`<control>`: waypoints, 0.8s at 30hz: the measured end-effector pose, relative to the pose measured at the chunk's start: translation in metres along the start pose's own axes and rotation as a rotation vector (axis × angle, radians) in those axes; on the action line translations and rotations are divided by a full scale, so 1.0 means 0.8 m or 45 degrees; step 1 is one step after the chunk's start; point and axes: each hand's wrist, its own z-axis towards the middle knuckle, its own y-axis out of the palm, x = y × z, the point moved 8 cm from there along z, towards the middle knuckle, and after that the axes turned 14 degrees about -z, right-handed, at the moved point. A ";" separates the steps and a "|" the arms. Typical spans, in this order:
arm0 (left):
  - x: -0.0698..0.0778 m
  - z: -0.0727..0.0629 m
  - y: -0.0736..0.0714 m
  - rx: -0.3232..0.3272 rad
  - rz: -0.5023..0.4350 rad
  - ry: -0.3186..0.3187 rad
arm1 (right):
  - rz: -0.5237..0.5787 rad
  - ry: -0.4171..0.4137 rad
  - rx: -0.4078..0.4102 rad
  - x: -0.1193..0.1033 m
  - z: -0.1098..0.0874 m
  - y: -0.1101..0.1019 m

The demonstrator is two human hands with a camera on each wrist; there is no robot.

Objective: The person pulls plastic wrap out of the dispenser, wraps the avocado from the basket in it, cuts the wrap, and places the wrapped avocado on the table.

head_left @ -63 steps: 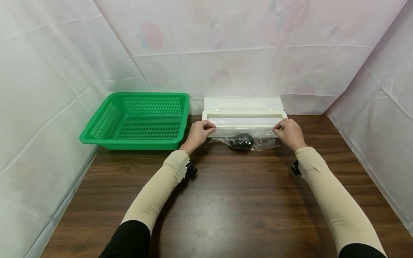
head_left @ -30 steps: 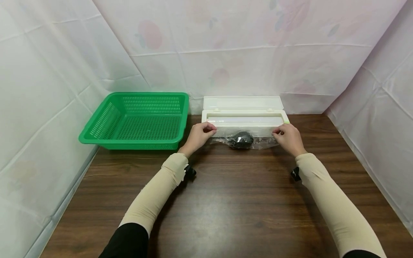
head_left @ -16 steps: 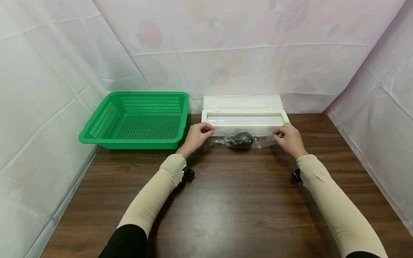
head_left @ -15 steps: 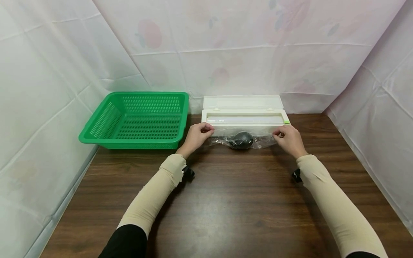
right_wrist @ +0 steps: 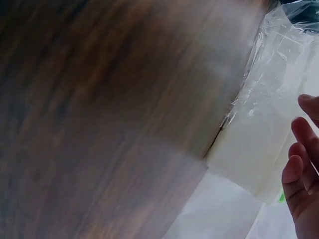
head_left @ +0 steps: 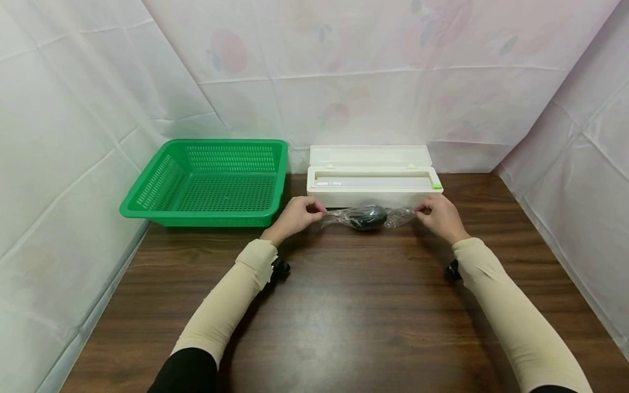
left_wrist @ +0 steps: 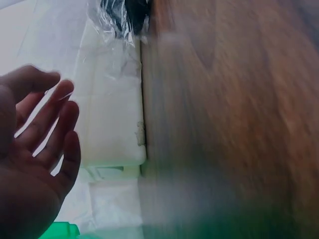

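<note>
A dark oval object (head_left: 368,217), like an avocado, lies wrapped in clear cling film (head_left: 339,216) on the table, in front of a white cling film dispenser (head_left: 375,197). My left hand (head_left: 297,215) pinches the film's left end between thumb and forefinger. At the opposite end, my right hand (head_left: 440,217) pinches the film, its fingertips beside the dispenser's lower right corner. The left wrist view shows the left hand (left_wrist: 40,134) with its other fingers loosely bent. Only part of the right hand (right_wrist: 305,164) is visible in the right wrist view.
The dispenser's lid (head_left: 371,155) stands raised at the back, and a green slider (head_left: 437,186) sits at its right end. A green perforated basket (head_left: 206,222) stands left of the left hand. A pale cloth (head_left: 373,98) hangs behind the brown wooden table (head_left: 354,316).
Both hands have come down and slightly toward me, the film's upper edge lowering from the dispenser's front to beside the dark object. The green slider has come into sight from behind the right hand.
</note>
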 end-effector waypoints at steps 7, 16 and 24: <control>-0.009 -0.001 0.017 -0.197 0.202 -0.046 | -0.093 -0.053 -0.263 -0.005 0.003 0.024; -0.019 0.004 0.028 -0.261 0.274 -0.133 | -0.028 -0.056 -0.434 -0.009 0.006 0.040; -0.015 0.007 0.019 -0.141 0.169 -0.113 | 0.034 -0.036 -0.422 -0.008 0.007 0.034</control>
